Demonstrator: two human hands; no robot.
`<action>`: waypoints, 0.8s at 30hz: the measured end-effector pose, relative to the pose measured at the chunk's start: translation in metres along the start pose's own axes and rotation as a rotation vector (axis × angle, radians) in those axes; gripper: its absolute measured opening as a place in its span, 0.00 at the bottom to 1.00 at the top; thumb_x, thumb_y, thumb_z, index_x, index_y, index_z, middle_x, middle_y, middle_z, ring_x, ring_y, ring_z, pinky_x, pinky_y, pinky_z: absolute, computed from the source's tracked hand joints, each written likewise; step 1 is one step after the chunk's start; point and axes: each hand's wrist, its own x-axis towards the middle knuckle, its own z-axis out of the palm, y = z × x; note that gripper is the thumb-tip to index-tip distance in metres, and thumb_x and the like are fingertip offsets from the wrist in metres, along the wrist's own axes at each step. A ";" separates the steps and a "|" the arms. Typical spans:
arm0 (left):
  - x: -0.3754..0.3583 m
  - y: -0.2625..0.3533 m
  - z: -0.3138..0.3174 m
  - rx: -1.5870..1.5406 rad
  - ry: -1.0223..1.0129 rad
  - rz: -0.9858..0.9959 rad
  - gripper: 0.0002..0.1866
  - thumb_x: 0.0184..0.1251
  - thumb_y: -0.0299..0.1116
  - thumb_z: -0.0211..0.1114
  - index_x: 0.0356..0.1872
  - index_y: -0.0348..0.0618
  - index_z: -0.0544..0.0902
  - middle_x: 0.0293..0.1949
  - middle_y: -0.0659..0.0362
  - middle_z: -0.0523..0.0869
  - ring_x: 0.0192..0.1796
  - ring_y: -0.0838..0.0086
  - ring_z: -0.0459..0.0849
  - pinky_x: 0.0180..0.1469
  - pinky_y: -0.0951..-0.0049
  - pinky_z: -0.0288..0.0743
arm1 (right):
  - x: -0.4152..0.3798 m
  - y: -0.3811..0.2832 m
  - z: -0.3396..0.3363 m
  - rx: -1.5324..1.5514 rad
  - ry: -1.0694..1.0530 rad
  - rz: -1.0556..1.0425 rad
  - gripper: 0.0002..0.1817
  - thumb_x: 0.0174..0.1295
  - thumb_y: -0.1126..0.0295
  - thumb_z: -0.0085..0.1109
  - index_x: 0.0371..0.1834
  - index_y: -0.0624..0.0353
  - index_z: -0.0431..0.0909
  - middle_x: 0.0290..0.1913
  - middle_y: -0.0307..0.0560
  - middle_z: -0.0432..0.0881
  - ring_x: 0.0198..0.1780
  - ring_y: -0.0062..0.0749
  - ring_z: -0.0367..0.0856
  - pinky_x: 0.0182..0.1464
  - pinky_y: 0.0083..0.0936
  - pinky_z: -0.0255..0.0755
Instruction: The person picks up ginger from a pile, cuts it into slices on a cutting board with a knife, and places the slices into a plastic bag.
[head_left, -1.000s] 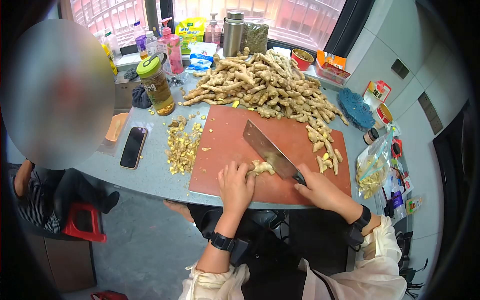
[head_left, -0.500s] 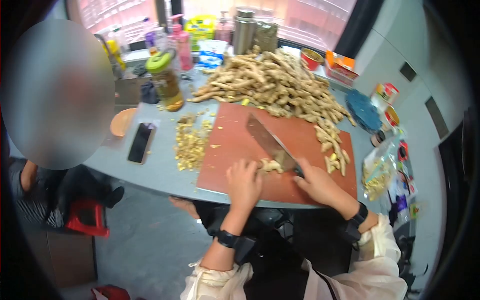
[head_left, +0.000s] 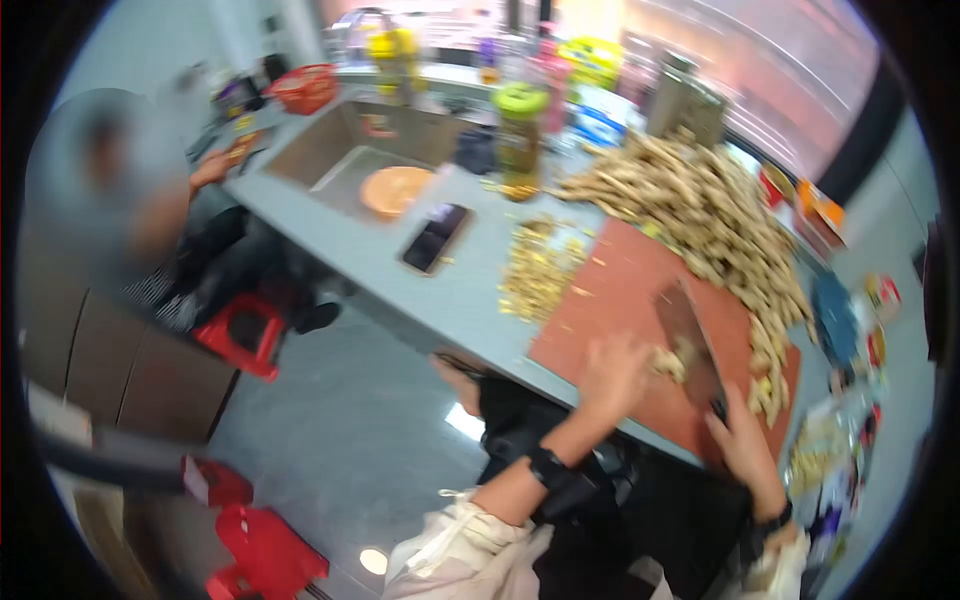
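My right hand (head_left: pixel 742 437) is closed round the dark handle of a cleaver (head_left: pixel 692 335), whose broad blade points away over the brown-red cutting board (head_left: pixel 620 290). Close to the left side of the blade lies a pale piece of ginger (head_left: pixel 669 364). My left hand (head_left: pixel 615 375) is bent against that piece, its fingers blurred by motion. Chopped ginger (head_left: pixel 540 270) is heaped on the counter left of the board. A large pile of whole ginger (head_left: pixel 690 200) covers the board's far edge, with several roots trailing down its right side.
A phone (head_left: pixel 436 238) and an orange bowl (head_left: pixel 396 190) are on the left, near the sink (head_left: pixel 350 130). A green-lidded jar (head_left: pixel 520 140) stands behind the chopped ginger. At far left a person sits on a red stool (head_left: pixel 240 335). Plastic bags (head_left: pixel 825 440) are at the right.
The view has swung left, bringing the sink and more floor into sight. The cleaver blade has separated slightly from the ginger piece. Both hands stay at the board.
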 end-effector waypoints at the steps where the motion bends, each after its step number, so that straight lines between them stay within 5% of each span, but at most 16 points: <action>1: 0.002 0.001 -0.002 -0.044 0.062 0.030 0.14 0.56 0.30 0.71 0.45 0.49 0.85 0.45 0.55 0.81 0.55 0.57 0.79 0.59 0.53 0.67 | 0.007 0.000 0.002 -0.049 0.010 0.060 0.28 0.70 0.67 0.62 0.70 0.63 0.66 0.50 0.73 0.82 0.55 0.70 0.80 0.55 0.49 0.75; 10: 0.004 0.007 -0.011 -0.053 0.002 -0.035 0.08 0.62 0.32 0.72 0.42 0.49 0.86 0.42 0.58 0.81 0.52 0.60 0.79 0.60 0.56 0.67 | -0.011 -0.017 -0.020 -0.066 -0.234 0.269 0.20 0.74 0.65 0.57 0.60 0.60 0.62 0.43 0.72 0.82 0.49 0.72 0.81 0.49 0.57 0.73; 24: 0.004 0.006 -0.013 -0.043 -0.015 -0.017 0.09 0.63 0.34 0.72 0.43 0.50 0.87 0.42 0.58 0.81 0.52 0.59 0.79 0.59 0.57 0.67 | 0.030 -0.003 0.000 -0.013 -0.133 0.184 0.19 0.72 0.64 0.58 0.56 0.62 0.64 0.42 0.69 0.83 0.48 0.70 0.81 0.48 0.57 0.73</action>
